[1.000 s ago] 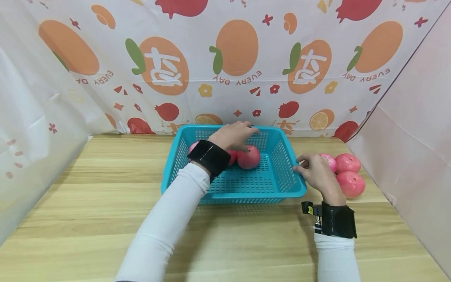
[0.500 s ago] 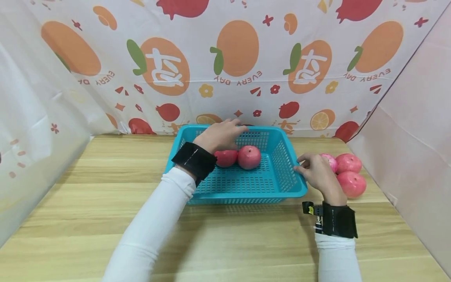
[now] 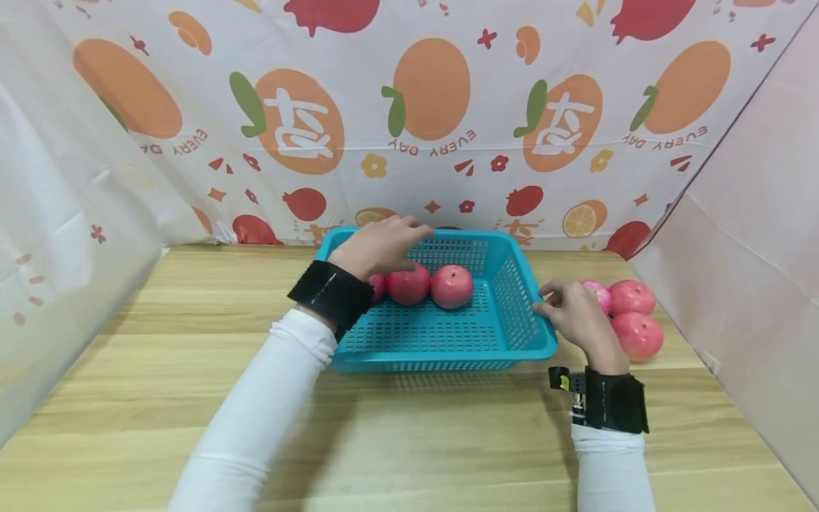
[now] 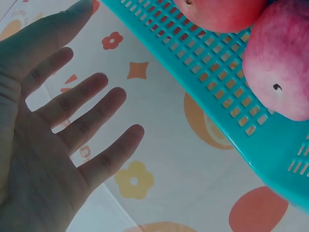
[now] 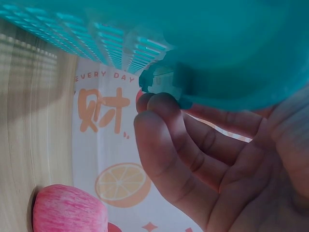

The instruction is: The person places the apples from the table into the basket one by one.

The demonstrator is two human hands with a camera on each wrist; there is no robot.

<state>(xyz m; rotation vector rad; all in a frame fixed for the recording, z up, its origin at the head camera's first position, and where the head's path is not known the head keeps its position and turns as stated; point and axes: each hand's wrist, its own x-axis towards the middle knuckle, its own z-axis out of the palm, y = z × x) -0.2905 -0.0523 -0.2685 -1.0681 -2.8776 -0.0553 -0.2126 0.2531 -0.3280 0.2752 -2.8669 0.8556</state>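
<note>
Over the left part of a blue plastic basket (image 3: 422, 360) hovers my left hand (image 3: 377, 245). In the left wrist view its fingers are spread and hold nothing, beside the basket's rim. Inside the basket sit a red apple (image 3: 409, 286), another red apple (image 3: 452, 286) to its right, and a pink apple (image 3: 378, 286) partly hidden by the hand. My right hand (image 3: 579, 316) grips the basket's right rim between thumb and fingers. The right wrist view has the curled fingers (image 5: 154, 137) under the rim.
Right of the right hand, a pink apple (image 3: 599, 293), a red apple (image 3: 632, 296) and another red apple (image 3: 638, 336) lie on the wooden table (image 3: 448, 441). A fruit-print curtain (image 3: 486, 92) stands close behind the basket; a white wall (image 3: 748, 235) rises at the right.
My left hand has moved left across the basket, uncovering the middle apple and part of the pink one. The right hand stays on the rim.
</note>
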